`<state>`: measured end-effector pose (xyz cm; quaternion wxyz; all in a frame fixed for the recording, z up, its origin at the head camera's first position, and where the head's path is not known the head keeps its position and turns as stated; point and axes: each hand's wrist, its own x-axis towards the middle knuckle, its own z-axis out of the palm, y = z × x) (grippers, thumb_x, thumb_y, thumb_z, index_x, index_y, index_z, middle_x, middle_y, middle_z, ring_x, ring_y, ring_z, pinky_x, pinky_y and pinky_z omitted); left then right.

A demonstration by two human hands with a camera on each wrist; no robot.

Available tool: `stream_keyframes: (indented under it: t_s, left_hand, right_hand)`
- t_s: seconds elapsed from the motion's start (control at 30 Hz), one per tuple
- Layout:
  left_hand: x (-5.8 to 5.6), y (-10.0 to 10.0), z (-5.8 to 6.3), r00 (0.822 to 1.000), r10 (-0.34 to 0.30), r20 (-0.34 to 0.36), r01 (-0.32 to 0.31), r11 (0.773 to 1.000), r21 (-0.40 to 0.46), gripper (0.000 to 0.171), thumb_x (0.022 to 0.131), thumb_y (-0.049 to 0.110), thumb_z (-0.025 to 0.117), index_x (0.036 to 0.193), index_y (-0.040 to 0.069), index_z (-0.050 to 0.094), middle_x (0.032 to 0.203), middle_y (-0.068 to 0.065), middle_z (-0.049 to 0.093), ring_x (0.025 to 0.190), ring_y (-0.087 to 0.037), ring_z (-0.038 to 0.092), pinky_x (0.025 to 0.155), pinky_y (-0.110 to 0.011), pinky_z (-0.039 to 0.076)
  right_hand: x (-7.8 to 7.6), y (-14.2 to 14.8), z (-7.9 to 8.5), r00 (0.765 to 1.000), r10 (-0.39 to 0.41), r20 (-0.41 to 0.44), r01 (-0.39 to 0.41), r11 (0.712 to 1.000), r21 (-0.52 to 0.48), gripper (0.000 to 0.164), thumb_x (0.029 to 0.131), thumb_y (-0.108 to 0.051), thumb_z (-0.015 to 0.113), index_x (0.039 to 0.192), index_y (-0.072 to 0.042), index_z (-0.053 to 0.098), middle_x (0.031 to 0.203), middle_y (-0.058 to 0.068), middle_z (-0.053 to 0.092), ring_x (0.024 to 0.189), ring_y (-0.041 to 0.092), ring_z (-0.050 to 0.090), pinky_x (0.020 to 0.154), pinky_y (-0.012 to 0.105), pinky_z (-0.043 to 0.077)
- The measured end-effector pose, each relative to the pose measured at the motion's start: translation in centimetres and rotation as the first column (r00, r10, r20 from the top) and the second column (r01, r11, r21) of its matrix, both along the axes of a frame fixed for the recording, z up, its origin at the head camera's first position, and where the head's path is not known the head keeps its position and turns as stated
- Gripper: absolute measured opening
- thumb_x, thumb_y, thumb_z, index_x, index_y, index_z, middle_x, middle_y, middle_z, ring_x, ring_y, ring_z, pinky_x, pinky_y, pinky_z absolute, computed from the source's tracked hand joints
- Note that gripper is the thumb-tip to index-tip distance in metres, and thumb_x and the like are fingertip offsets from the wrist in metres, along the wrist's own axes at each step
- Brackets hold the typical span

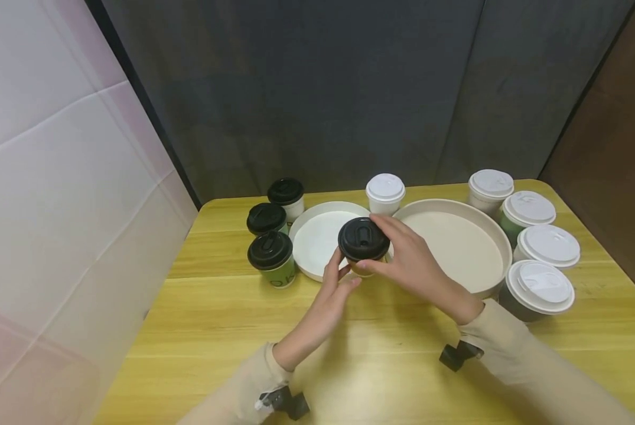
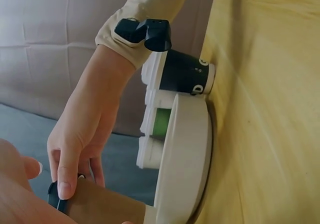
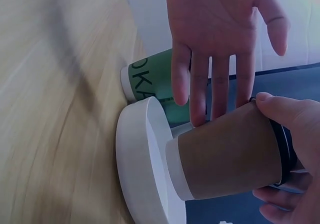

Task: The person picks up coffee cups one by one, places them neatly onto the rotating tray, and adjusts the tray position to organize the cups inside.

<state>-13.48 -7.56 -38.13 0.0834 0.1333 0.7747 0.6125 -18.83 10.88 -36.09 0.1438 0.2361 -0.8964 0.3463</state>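
Observation:
A brown paper coffee cup [image 3: 230, 154] with a black lid [image 1: 364, 239] is held off the table, over the near edge of the round white tray [image 1: 314, 242]. My right hand [image 1: 415, 260] grips it around the lid, thumb on the near side and fingers behind. To the left of the cup is my left hand [image 1: 322, 304], palm toward it. Its fingers are extended in the right wrist view, their tips at the cup's side; whether they touch it I cannot tell. A round beige tray [image 1: 455, 236] lies to the right.
Several black-lidded cups, one green [image 1: 280, 271], stand left of the white tray. A white-lidded cup [image 1: 385, 195] stands behind, between the trays. Several more white-lidded cups [image 1: 540, 289] line the beige tray's right side. A dark partition [image 1: 317, 100] rises behind the wooden table [image 1: 216, 354].

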Motion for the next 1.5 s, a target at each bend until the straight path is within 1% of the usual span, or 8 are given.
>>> stream_keyframes:
  t_s: [0.27, 0.37, 0.5, 0.67, 0.8, 1.07, 1.27, 1.5]
  left_hand:
    - [-1.0, -0.4, 0.1, 0.998, 0.060, -0.003, -0.060, 0.998, -0.008, 0.073, 0.100, 0.022, 0.041, 0.160, 0.020, 0.001, 0.167, -0.010, 0.005, 0.150, -0.038, 0.025, 0.120, -0.055, 0.031]
    - [-1.3, -0.5, 0.2, 0.996, 0.081, 0.024, -0.081, 0.997, 0.003, 0.074, 0.098, 0.023, 0.043, 0.160, 0.022, 0.002, 0.167, -0.007, 0.005, 0.151, -0.035, 0.025, 0.120, -0.054, 0.030]
    - [-1.7, -0.6, 0.1, 0.995, 0.095, 0.041, -0.095, 0.995, 0.020, 0.076, 0.097, 0.024, 0.043, 0.160, 0.023, 0.002, 0.167, -0.007, 0.005, 0.151, -0.034, 0.024, 0.121, -0.054, 0.028]
    - [-2.2, -0.7, -0.3, 0.994, 0.102, 0.034, -0.103, 0.994, 0.028, 0.074, 0.098, 0.023, 0.042, 0.160, 0.020, 0.003, 0.166, -0.010, 0.005, 0.151, -0.036, 0.024, 0.121, -0.053, 0.029]
    - [-2.5, -0.7, -0.6, 0.994, 0.103, 0.032, -0.104, 0.994, 0.038, 0.072, 0.098, 0.020, 0.041, 0.160, 0.018, 0.005, 0.166, -0.014, 0.006, 0.150, -0.040, 0.024, 0.120, -0.053, 0.030]
    - [-2.9, -0.8, -1.3, 0.996, 0.089, 0.030, -0.092, 0.993, 0.078, 0.069, 0.099, 0.017, 0.040, 0.160, 0.017, 0.008, 0.166, -0.015, 0.007, 0.149, -0.039, 0.027, 0.120, -0.053, 0.030]
    - [-3.1, -0.9, -1.8, 0.995, 0.086, 0.047, -0.090, 0.992, 0.087, 0.069, 0.099, 0.017, 0.040, 0.160, 0.016, 0.006, 0.166, -0.016, 0.006, 0.149, -0.038, 0.028, 0.120, -0.053, 0.031]
    - [-3.3, -1.0, -2.0, 0.995, 0.084, 0.052, -0.088, 0.993, 0.076, 0.069, 0.100, 0.021, 0.039, 0.160, 0.015, 0.004, 0.166, -0.016, 0.007, 0.149, -0.037, 0.029, 0.117, -0.056, 0.034]
  right_hand:
    - [-1.1, -1.1, -0.2, 0.999, -0.009, 0.051, 0.011, 0.999, -0.045, 0.090, 0.074, -0.036, 0.087, 0.148, -0.008, 0.045, 0.150, 0.015, 0.048, 0.137, 0.035, 0.049, 0.111, 0.056, 0.042]
    - [-1.5, -1.5, -0.4, 0.999, -0.011, 0.053, 0.014, 0.999, -0.044, 0.089, 0.074, -0.034, 0.087, 0.148, -0.007, 0.044, 0.151, 0.015, 0.047, 0.137, 0.036, 0.048, 0.111, 0.057, 0.042]
    - [-2.0, -1.9, -0.7, 0.998, -0.013, 0.064, 0.017, 0.998, -0.056, 0.089, 0.074, -0.035, 0.087, 0.148, -0.009, 0.045, 0.151, 0.014, 0.047, 0.137, 0.035, 0.048, 0.111, 0.057, 0.042]
    - [-2.5, -2.3, -1.2, 0.998, -0.010, 0.069, 0.015, 0.998, -0.068, 0.088, 0.074, -0.036, 0.087, 0.148, -0.009, 0.045, 0.150, 0.013, 0.048, 0.138, 0.033, 0.048, 0.112, 0.055, 0.041]
    - [-2.7, -2.5, -1.7, 0.997, -0.009, 0.070, 0.014, 0.997, -0.071, 0.088, 0.074, -0.036, 0.087, 0.147, -0.007, 0.045, 0.150, 0.015, 0.048, 0.138, 0.034, 0.048, 0.112, 0.055, 0.041]
    - [-3.1, -2.7, -2.6, 0.997, -0.017, 0.082, 0.022, 0.998, -0.061, 0.087, 0.075, -0.035, 0.086, 0.146, -0.005, 0.046, 0.151, 0.016, 0.047, 0.138, 0.036, 0.048, 0.112, 0.056, 0.041]
    - [-3.0, -3.0, -2.7, 0.997, -0.019, 0.081, 0.023, 0.998, -0.052, 0.087, 0.075, -0.034, 0.087, 0.146, -0.005, 0.046, 0.150, 0.017, 0.048, 0.138, 0.036, 0.048, 0.111, 0.056, 0.041]
    - [-3.2, -3.1, -2.8, 0.995, -0.021, 0.093, 0.025, 0.999, -0.046, 0.087, 0.075, -0.034, 0.086, 0.146, -0.005, 0.045, 0.150, 0.017, 0.048, 0.138, 0.036, 0.047, 0.112, 0.056, 0.041]
